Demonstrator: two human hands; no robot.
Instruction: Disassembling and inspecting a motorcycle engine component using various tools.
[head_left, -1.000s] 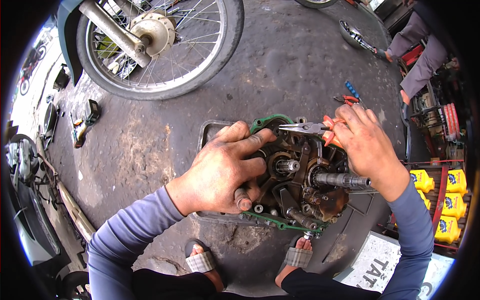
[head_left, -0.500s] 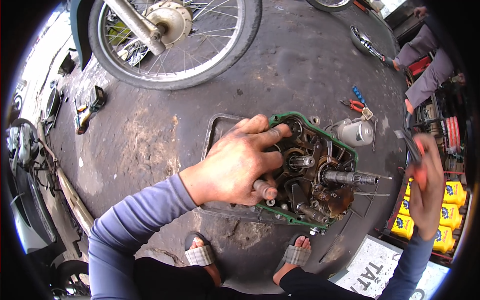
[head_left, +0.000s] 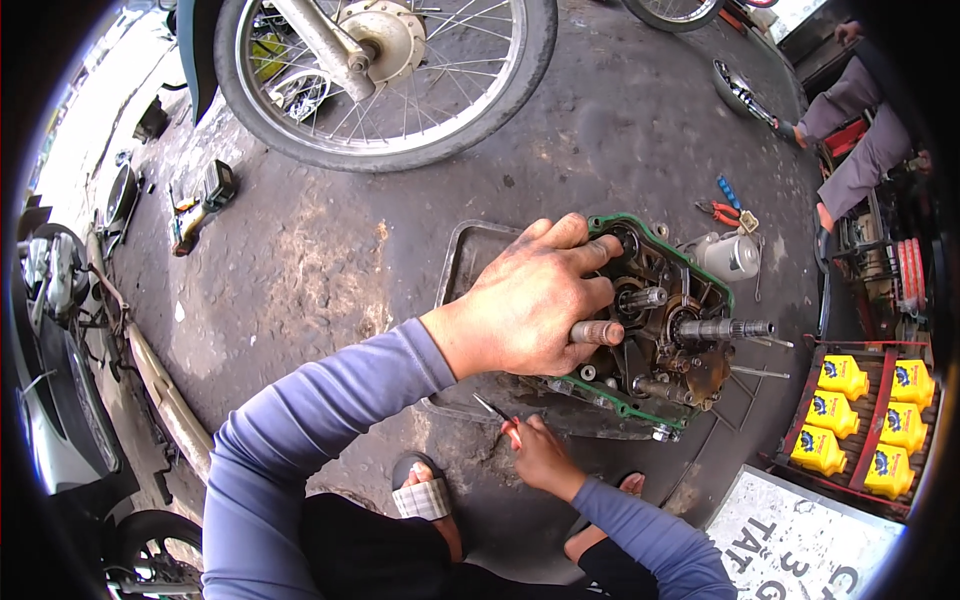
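A motorcycle engine case [head_left: 655,405] with a green gasket edge lies in a grey metal tray [head_left: 462,250]. Gears and two splined shafts [head_left: 725,329] stick out of its open side. My left hand [head_left: 540,295] grips the case's left part, fingers bent over it; what lies under the palm is hidden. Below it, closed around a slim red-handled tool [head_left: 511,431], is my right hand [head_left: 548,460]. The tool's thin dark metal end points up and left, over the tray's near edge; its exact kind is unclear.
A motorcycle front wheel [head_left: 390,80] stands ahead. A cordless drill [head_left: 203,205] lies far left. Beyond the case are a grey cylindrical motor [head_left: 730,257] and red-handled pliers [head_left: 718,211]. Yellow bottles [head_left: 829,413] fill a rack at right. Another person's legs [head_left: 850,140] show far right.
My right hand has come from the far right, beside the bottles, to below the left hand, bringing the red-handled tool. My left hand stays on the case. The whole view has shifted slightly.
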